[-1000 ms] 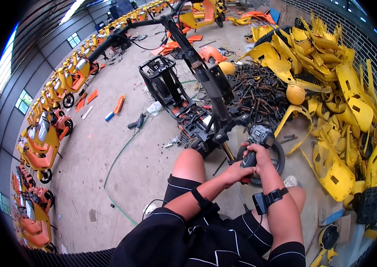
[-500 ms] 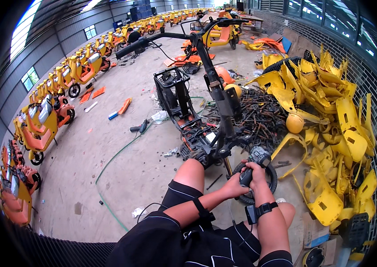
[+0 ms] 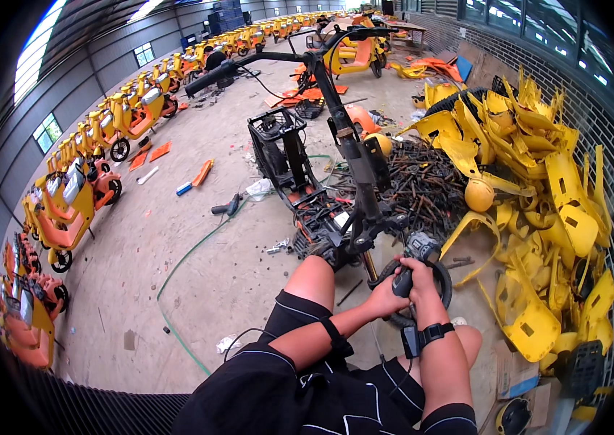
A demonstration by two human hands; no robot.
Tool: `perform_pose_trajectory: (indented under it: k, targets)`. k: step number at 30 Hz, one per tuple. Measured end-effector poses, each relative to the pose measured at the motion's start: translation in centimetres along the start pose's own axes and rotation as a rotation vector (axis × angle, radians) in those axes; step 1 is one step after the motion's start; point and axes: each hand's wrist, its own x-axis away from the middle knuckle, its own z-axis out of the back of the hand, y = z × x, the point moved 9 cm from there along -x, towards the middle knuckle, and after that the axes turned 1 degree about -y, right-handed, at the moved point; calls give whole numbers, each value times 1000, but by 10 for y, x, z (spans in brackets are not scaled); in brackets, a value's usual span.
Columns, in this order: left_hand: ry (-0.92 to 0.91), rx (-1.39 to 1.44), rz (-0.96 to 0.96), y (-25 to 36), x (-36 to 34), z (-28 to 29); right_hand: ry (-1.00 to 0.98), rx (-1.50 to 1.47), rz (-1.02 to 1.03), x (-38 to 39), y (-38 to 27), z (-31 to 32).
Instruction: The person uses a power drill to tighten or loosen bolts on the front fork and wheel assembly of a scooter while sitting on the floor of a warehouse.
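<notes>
power tool (image 3: 423, 247) near the black wheel (image 3: 446, 287); left hand (image 3: 385, 298) and right hand (image 3: 417, 275) both clamped on its handle (image 3: 402, 283).

Worn on the head, left of a side-by-side pair. Looks down and forward through a wide fisheye, upright. Sits close over the forearms (image 3: 310, 344), at five and six o'clock; takes in left hand (image 3: 385, 296) and right hand (image 3: 418, 274) near four, scooter row (image 3: 131, 116) farther off at ten, brick wall (image 3: 589, 119) at two.
</notes>
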Motion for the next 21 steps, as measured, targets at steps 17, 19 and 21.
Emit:
perform_pose_trajectory:
  k: [17,19,21]
  targets:
    - [-24,20,31,0,-5,-4,-62,28,67,-2,0,0]
    - [-4,-10,38,1,-7,-2,-58,12,71,-3,-1,1]
    - [6,-5,62,-7,-10,-7,-23,-10,53,-2,1,6]
